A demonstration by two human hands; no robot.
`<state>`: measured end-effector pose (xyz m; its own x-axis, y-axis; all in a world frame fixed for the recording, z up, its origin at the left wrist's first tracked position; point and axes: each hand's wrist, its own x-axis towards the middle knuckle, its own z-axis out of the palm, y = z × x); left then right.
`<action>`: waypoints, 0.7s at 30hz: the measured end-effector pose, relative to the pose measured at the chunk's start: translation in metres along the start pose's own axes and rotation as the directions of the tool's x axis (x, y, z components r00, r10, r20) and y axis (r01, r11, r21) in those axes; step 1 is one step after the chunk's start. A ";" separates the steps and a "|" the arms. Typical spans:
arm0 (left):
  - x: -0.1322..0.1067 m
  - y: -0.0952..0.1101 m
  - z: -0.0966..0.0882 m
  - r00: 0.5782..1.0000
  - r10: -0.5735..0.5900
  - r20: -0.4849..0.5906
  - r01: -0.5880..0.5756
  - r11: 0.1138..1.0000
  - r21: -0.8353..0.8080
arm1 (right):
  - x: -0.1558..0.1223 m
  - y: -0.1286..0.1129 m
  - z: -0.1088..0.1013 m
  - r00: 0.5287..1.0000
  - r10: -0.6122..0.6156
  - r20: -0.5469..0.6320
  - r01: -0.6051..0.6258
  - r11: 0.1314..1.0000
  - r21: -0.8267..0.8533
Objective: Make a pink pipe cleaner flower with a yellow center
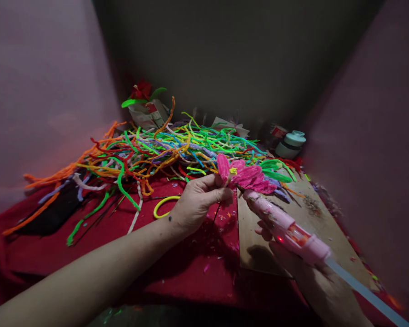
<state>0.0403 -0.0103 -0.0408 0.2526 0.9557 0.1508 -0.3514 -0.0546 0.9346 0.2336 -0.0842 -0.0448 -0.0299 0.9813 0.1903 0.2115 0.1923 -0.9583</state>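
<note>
My left hand [204, 200] pinches a pink pipe-cleaner flower [250, 175] near its base, above the red cloth. Yellow stamens [233, 171] stand at the flower's middle, and a dark thin stem hangs below my fingers. In my right hand [293, 259] is a pink hot glue gun [286, 227], its red light lit and a clear glue stick [361, 286] sticking out of the back. The gun's dark nozzle points at the underside of the petals, close to my left fingertips; whether it touches them I cannot tell. My right fingers are partly hidden behind the gun.
A big heap of coloured pipe cleaners [177, 150] covers the back of the red cloth [177, 254]. A yellow scissors handle [158, 209] lies left of my wrist. On the right are a wooden board [262, 254], green leaves [276, 171] and a pale green jar [291, 144].
</note>
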 end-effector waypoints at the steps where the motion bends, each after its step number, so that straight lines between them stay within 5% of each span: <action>1: 0.000 0.000 0.000 1.000 0.001 0.001 -0.001 1.000 -0.001 | -0.001 0.000 -0.001 1.000 0.016 0.006 -0.016 1.000 0.001; 13: 0.001 0.000 0.000 1.000 -0.009 -0.001 0.009 1.000 -0.009 | -0.007 0.003 -0.008 0.989 0.131 0.065 -0.131 0.991 -0.014; 21: 0.000 -0.001 0.000 1.000 0.002 0.002 -0.002 1.000 -0.005 | -0.005 -0.001 -0.005 0.997 0.052 0.063 -0.051 0.998 -0.025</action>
<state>0.0407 -0.0098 -0.0416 0.2536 0.9551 0.1533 -0.3562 -0.0552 0.9328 0.2387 -0.0891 -0.0432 -0.0801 0.9887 0.1264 0.2369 0.1421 -0.9611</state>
